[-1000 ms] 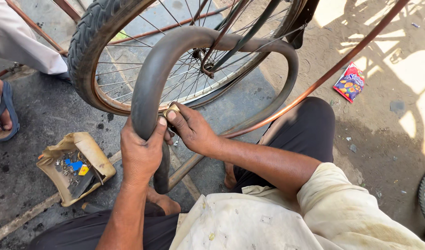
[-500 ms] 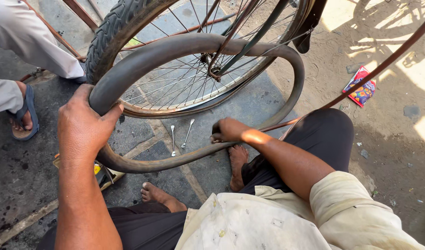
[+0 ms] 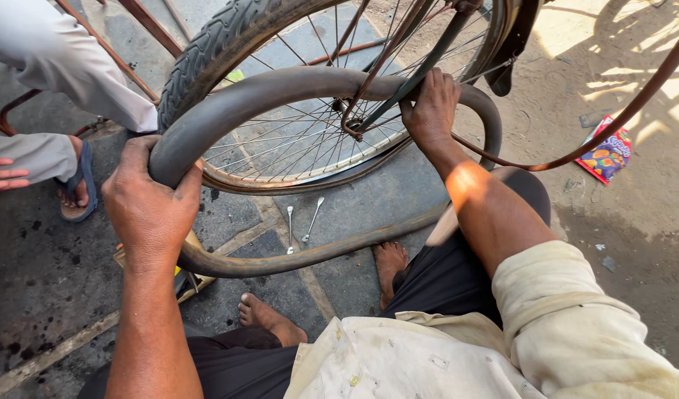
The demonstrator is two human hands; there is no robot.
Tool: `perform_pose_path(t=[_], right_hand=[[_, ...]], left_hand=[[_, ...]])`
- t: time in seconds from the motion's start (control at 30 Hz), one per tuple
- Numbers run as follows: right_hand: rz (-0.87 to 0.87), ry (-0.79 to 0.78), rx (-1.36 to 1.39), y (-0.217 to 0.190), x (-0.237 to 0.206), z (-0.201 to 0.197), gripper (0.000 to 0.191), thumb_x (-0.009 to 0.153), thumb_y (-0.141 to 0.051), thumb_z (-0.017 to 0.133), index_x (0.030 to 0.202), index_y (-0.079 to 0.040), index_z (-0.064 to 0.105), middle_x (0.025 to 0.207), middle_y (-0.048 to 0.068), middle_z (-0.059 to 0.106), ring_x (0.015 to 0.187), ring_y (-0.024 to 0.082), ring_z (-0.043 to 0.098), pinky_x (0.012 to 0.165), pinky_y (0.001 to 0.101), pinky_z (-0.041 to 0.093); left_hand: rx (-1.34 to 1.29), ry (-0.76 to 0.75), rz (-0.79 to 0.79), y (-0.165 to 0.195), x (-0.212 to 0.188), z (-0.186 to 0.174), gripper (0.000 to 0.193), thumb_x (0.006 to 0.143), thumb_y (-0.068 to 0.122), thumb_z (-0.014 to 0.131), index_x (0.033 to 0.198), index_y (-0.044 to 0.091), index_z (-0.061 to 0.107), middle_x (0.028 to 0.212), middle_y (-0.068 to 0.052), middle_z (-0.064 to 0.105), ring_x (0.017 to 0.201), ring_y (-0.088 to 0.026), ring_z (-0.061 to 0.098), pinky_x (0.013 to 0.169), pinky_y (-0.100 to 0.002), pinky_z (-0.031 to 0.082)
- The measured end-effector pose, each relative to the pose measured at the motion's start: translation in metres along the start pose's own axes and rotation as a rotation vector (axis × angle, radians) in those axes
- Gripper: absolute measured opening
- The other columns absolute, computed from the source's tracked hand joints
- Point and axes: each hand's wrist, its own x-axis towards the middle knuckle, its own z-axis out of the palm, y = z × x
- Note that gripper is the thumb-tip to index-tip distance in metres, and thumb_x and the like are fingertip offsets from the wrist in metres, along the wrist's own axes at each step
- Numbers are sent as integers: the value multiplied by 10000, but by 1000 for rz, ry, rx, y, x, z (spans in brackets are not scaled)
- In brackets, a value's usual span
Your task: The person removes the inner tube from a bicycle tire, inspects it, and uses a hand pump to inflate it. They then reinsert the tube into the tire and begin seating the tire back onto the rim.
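Since half a second ago the right hand (image 3: pixel 430 103) has risen from low near the ground to the top right of the inner tube (image 3: pixel 280 85), beside the wheel hub (image 3: pixel 347 118); the left hand (image 3: pixel 149 201) has kept its place on the tube's left bend, and the loop has opened wider.

Head view, the only one: the left hand's grip is pressed together around the tube, thumb over the top and fingers wrapped under; the right hand's grip lies curled over the tube where it crosses the dark frame stay (image 3: pixel 417 70), though whether it fully pinches the rubber I cannot tell. The tube hangs as a stretched loop in front of the bicycle wheel (image 3: pixel 206 52), its lower run sagging just above the paved floor (image 3: pixel 51 266), over two small metal tools (image 3: pixel 301 222) and near the person's bare feet (image 3: pixel 269 318).

As a judgement, the slack lower run could drag on the gritty floor or catch a tool tip, and the upper run could snag on spokes or the stay if pulled hard; a loose right grip would let that side drop.

The loop's long axis runs left to right, tilted up toward the right hand; its open face points toward the camera.

Another person's hand (image 3: pixel 3 177) and sandalled foot (image 3: pixel 77 188) sit at the left edge.
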Motion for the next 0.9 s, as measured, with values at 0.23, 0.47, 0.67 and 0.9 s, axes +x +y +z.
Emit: perform_pose_path(t=[0.23, 0.47, 0.67, 0.9], right_hand=[[15, 142, -16, 15, 5, -6, 209, 853, -96, 779, 1051, -93, 713, 1105, 65, 671, 1093, 322, 549, 1047, 512, 338], [33, 342, -15, 24, 34, -24, 179, 915, -56, 750, 1089, -93, 725, 1109, 43, 689, 1071, 296, 568, 1004, 461, 393], [77, 533, 48, 33, 64, -44, 312, 900, 30, 672, 1198, -58, 704, 1185, 70, 662, 1065, 309, 561, 953, 424, 458], [126, 528, 33, 15, 69, -53, 307, 886, 29, 668, 1183, -46, 646, 1161, 101, 617, 1062, 324, 546, 940, 450, 448]], left_hand=[[-16, 66, 101, 7, 7, -5, 395, 923, 186, 947, 1142, 19, 664, 1055, -138, 745, 974, -297, 757, 879, -443, 570], [-58, 91, 155, 26, 40, -15, 401, 896, 142, 938, 1147, 15, 652, 1022, -148, 726, 965, -279, 740, 822, -404, 576], [32, 128, 420, 46, 75, -36, 371, 931, 44, 895, 1194, 2, 637, 1105, -133, 727, 1040, -250, 747, 908, -351, 587], [346, 209, 585, 71, 100, -67, 388, 912, 100, 918, 1169, 5, 644, 1076, -151, 706, 991, -284, 728, 839, -385, 587]])
